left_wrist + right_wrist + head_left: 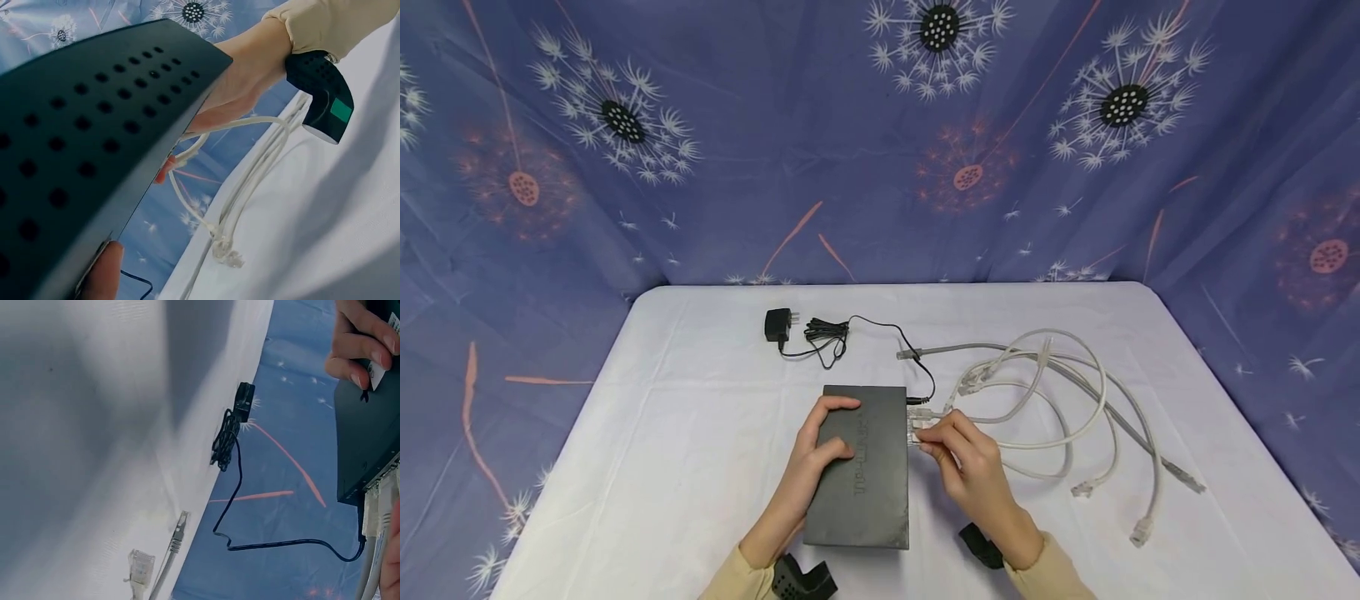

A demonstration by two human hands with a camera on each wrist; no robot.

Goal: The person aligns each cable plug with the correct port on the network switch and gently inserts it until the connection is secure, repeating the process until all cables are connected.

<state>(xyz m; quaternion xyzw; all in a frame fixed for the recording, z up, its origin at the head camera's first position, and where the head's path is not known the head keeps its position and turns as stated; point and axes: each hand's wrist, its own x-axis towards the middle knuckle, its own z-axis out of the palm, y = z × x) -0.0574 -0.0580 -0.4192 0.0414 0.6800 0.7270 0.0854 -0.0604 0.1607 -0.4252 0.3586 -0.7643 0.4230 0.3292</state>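
Note:
A dark grey network switch (880, 500) is held tilted above the white table, its port side facing right. My left hand (811, 462) grips its left side, with thumb and a finger on top; fingertips (356, 380) press its underside in the right wrist view. At the ports, my right hand (970, 467) pinches a white network cable's plug (920, 435); how far in it sits is hidden. Another network cable plug (917, 413) sits in a port beside it. A black power plug (917, 401) is in the switch's far end.
Behind the switch lie a black power adapter (777, 325) and its bundled cord (826, 331). Looped white and grey network cables (1101, 392) spread over the right side of the table (700, 433), loose plugs (1141, 531) among them. A patterned blue curtain (820, 150) hangs behind.

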